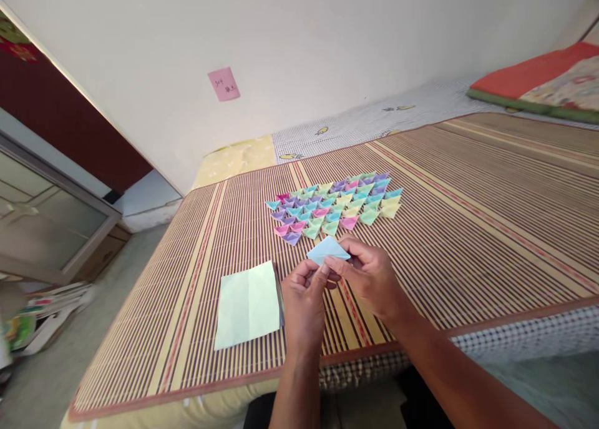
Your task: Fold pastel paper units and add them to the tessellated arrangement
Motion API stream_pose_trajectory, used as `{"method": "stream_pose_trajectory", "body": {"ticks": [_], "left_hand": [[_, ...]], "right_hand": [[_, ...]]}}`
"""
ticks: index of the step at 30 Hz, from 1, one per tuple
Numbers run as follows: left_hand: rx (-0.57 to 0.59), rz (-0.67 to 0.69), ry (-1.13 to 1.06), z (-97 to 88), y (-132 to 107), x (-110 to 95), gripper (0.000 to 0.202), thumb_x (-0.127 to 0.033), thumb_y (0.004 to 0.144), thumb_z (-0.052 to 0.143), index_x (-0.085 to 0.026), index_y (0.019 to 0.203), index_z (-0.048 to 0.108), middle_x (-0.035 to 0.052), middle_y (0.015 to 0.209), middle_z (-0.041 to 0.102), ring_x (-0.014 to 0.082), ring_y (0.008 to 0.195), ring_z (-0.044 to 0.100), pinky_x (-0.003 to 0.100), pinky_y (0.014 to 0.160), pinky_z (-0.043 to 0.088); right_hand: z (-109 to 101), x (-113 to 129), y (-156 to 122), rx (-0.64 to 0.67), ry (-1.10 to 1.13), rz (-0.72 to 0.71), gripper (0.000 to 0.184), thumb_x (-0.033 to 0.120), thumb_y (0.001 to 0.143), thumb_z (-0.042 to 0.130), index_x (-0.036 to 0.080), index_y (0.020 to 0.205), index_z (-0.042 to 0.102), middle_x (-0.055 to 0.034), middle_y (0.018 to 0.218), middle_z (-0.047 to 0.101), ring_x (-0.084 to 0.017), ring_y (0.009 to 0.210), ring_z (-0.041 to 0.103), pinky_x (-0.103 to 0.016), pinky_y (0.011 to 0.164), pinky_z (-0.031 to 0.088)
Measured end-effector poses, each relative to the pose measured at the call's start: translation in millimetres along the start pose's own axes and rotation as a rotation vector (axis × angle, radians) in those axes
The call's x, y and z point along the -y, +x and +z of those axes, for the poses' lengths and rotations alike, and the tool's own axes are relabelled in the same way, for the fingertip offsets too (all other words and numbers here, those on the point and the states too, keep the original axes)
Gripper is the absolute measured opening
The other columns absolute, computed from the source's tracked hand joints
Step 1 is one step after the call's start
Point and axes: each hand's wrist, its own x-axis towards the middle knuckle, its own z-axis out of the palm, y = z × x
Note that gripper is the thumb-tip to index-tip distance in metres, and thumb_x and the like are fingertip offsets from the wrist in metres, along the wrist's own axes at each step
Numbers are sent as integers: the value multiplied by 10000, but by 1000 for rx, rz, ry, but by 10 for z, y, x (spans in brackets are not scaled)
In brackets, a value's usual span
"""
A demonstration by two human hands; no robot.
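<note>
Between my two hands is a light blue folded paper (328, 248), its upper edges coming to a point. My left hand (306, 288) pinches its lower left part, with the thumb pressed on the front. My right hand (369, 270) grips the right corner, its thumb lying along the lower edge beside the left thumb. Some fingers are hidden behind the paper. Just beyond, several rows of small folded paper boats (322, 212) in pink, purple, blue, green and yellow stand on the mat. Left of my left hand lies a stack of pale green paper sheets (248, 304) with crease lines.
A striped bamboo mat (178, 254) covers the bed. Behind it runs a white wall (299, 48) with a pink note (224, 83). A folded red and floral quilt (528, 76) lies at the far right. A glass-panelled door (47, 210) stands at left.
</note>
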Motion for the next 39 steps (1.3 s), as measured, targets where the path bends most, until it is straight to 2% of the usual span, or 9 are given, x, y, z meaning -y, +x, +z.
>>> {"method": "stream_pose_trajectory", "body": {"ticks": [4,8,13,16,21,26,29,32,39], "left_hand": [[-14,-4,2,-42,15,-69,278,-297,827,785,-157,1048,691,48,873,765,146,715,724,200,583,508],[-61,28,12,-87,-30,-201,354,-319,838,782,-163,1137,674,81,1006,769,162,728,755,212,574,552],[49,3,-49,-85,-62,-215,213,-353,889,743,-165,988,738,53,902,781,184,811,763,293,744,633],[49,53,-84,-82,-34,-170,172,-334,902,736,-166,914,767,37,888,784,170,858,754,308,849,627],[76,57,-60,-150,15,-141,188,-354,921,717,-175,928,776,42,919,799,193,883,763,330,873,621],[186,24,65,-208,11,-173,217,-356,944,688,-170,912,795,45,904,804,195,874,759,327,890,609],[247,26,116,-191,-6,-212,230,-349,955,670,-169,937,813,62,916,809,212,876,758,342,871,611],[204,97,145,-169,-20,-257,164,-310,923,713,-189,940,821,78,1004,814,230,973,752,353,936,588],[142,197,83,-209,-33,-288,42,-228,876,758,-210,852,787,96,1145,796,254,1100,736,376,984,570]], "right_hand": [[-17,-3,-13,-43,-215,-188,182,198,936,639,190,754,635,-4,761,583,-162,719,556,-286,648,421],[-9,8,-24,-54,-306,-291,175,172,966,612,191,794,639,-17,792,599,-169,746,577,-282,657,436],[5,13,-38,5,-323,-343,133,162,979,621,192,858,669,-21,828,619,-174,800,621,-280,713,477],[8,19,-40,-17,-308,-348,92,172,964,659,201,881,685,-17,844,629,-175,819,635,-283,735,492],[-7,60,-44,-89,-266,-307,42,183,930,701,216,957,702,-22,919,684,-188,879,658,-306,781,512],[-39,119,-35,-15,-212,-289,176,192,949,685,239,1107,745,-40,1041,708,-196,999,678,-331,887,532],[-47,158,-33,41,-141,-274,104,182,954,679,241,987,758,-15,926,701,-176,899,682,-304,806,543],[-49,196,-48,17,-127,-295,122,174,955,673,236,868,731,-6,842,680,-172,829,673,-303,751,541],[-49,248,-63,38,-178,-408,149,155,961,661,270,997,748,-26,924,713,-199,920,687,-328,798,551]]}}
